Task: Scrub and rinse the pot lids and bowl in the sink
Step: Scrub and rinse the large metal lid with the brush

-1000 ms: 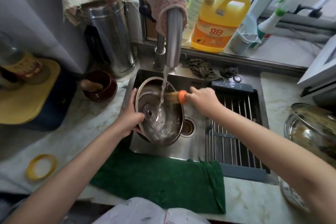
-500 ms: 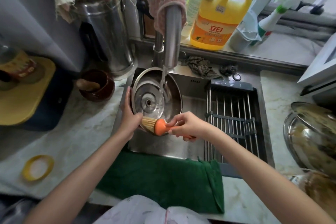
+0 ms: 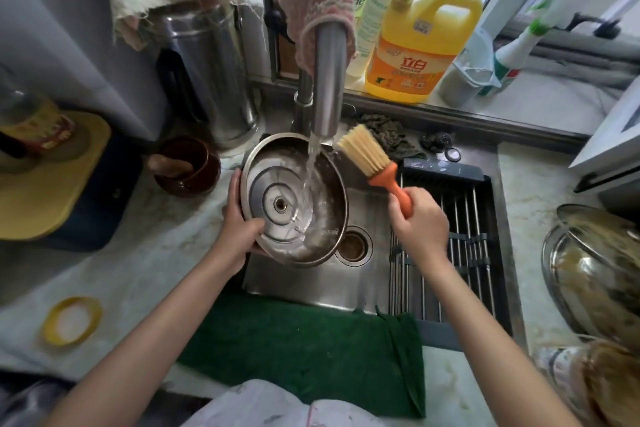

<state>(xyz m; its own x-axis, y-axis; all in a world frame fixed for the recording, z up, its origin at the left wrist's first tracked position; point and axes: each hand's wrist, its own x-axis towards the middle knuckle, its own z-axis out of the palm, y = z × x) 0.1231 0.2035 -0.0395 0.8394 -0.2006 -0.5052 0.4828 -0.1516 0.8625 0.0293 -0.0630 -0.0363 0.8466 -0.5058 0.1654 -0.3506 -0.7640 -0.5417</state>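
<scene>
1. Over the left part of the steel sink (image 3: 311, 288), a pot lid (image 3: 266, 184) is held tilted, underside up, beneath the tap spout (image 3: 327, 80). Running water (image 3: 311, 170) lands on its right half.
2. The lid's near-left rim is gripped by the left hand (image 3: 239, 224). The right hand (image 3: 420, 220) is closed round the orange handle of a brush (image 3: 365, 154), whose bristles are raised beside the spout, just off the lid's far rim.
3. Step judged: scrubbing and rinsing the lid's inside. The bristles are best lowered into the stream and worked round the pressed rings and central rivet, where residue likely lodges. The lid is best turned so that each sector is flushed toward the drain (image 3: 353, 245).
4. Materials: the lid is thin, shiny, ring-ridged and wet, so probably slippery. The bristles are pale, fanned and stiff-looking.
</scene>
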